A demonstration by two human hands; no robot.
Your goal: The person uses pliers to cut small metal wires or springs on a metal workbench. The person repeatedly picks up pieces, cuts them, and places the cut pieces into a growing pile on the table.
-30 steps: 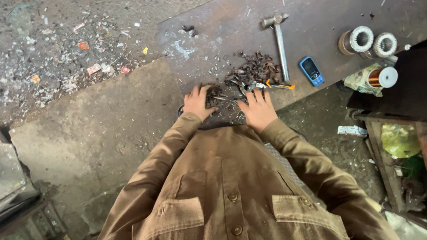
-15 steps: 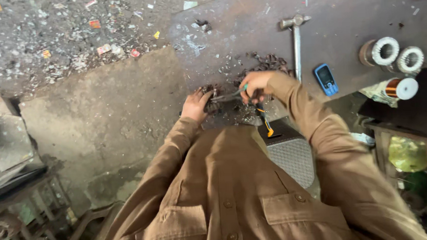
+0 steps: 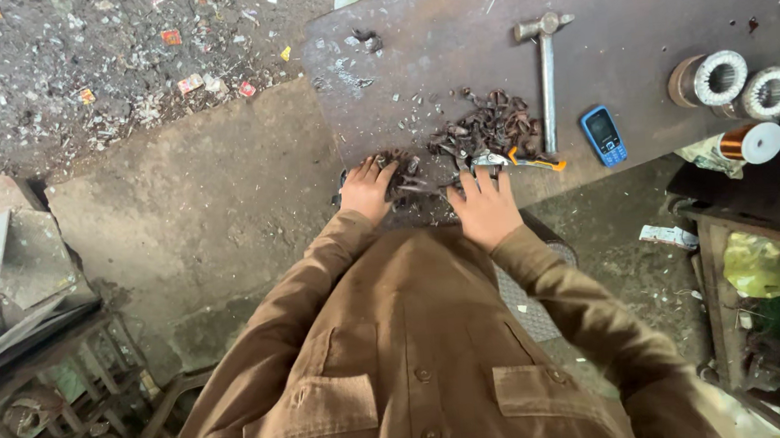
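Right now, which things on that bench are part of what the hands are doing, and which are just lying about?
In hand:
left hand and right hand rest on the metal scraps at the bench edge
pliers by the right fingers

Lying about:
hammer
blue phone
wire spools

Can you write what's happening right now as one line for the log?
left hand: flat on metal scraps | right hand: flat at table edge, by pliers | hammer, phone: untouched

Metal table (image 3: 630, 15) — hammer (image 3: 546, 65), scraps (image 3: 484, 132), phone (image 3: 603, 136)
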